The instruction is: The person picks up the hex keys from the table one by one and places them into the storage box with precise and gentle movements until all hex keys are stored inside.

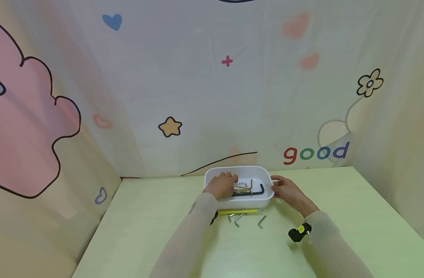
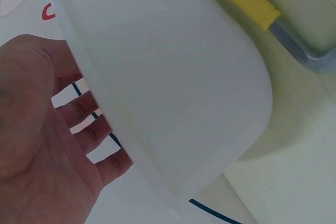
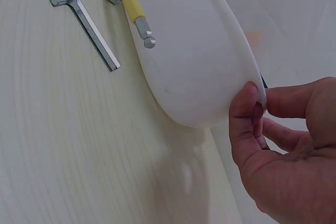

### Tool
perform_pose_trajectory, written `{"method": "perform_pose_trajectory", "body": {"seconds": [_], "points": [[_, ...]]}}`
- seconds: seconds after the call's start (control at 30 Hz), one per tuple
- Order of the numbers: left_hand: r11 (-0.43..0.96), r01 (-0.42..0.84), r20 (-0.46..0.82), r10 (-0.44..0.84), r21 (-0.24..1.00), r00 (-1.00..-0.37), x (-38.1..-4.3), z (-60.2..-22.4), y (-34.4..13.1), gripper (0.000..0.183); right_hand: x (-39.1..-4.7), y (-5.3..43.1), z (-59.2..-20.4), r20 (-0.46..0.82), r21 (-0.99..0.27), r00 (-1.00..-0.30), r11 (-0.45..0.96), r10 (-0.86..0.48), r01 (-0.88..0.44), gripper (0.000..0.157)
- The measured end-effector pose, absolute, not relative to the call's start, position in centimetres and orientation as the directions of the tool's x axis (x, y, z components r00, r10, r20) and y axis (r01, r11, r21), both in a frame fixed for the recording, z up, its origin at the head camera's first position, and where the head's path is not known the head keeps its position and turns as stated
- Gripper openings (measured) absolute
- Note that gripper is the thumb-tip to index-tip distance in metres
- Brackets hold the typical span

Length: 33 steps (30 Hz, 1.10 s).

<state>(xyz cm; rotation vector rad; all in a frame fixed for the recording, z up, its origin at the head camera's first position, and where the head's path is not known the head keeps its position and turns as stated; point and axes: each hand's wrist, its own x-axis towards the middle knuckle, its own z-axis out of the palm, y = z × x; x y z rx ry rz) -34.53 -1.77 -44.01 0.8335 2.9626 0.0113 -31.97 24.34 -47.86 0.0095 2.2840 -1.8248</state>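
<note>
A white tray (image 1: 246, 202) stands at the back of the table, with several L-shaped hex keys, brass-coloured and silver, and a long black hex key (image 1: 257, 192) inside. My left hand (image 1: 221, 186) reaches over the tray's near left rim with its fingers inside; the tray wall hides the fingertips in the left wrist view, so whether they hold anything cannot be told. At the right end, my right hand (image 3: 286, 135) pinches the tray's rim between thumb and fingers. Before the tray lies a hex key with a yellow sleeve (image 1: 239, 211).
Several silver hex keys lie on the pale green table in front of the tray, one of them a short hex key (image 1: 262, 222) set apart to the right. A printed curtain (image 1: 212, 96) hangs directly behind the tray and along the table's sides.
</note>
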Motion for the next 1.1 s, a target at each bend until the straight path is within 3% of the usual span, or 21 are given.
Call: {"method": "perform_pose_trajectory", "body": {"seconds": [0.47,0.77,1.1], "points": [[0.818,0.574,0.068,0.574,-0.026,-0.816,-32.5,-42.7,-3.5,0.032,-32.3,24.2,-48.0,-0.182,-0.959,-0.976,0.243,-0.119,0.149,0.053],[0.774,0.63,0.186,0.629,-0.063,-0.755,-30.8,-41.5,-4.1,0.034,-32.2,24.4,-48.0,-0.185,-0.97,-0.976,0.184,-0.116,0.161,0.052],[0.744,0.668,0.279,0.647,-0.022,-0.71,-28.9,-41.2,-4.8,0.034,-32.0,24.3,-48.0,-0.176,-0.974,-0.979,0.165,-0.107,0.157,0.052]]}}
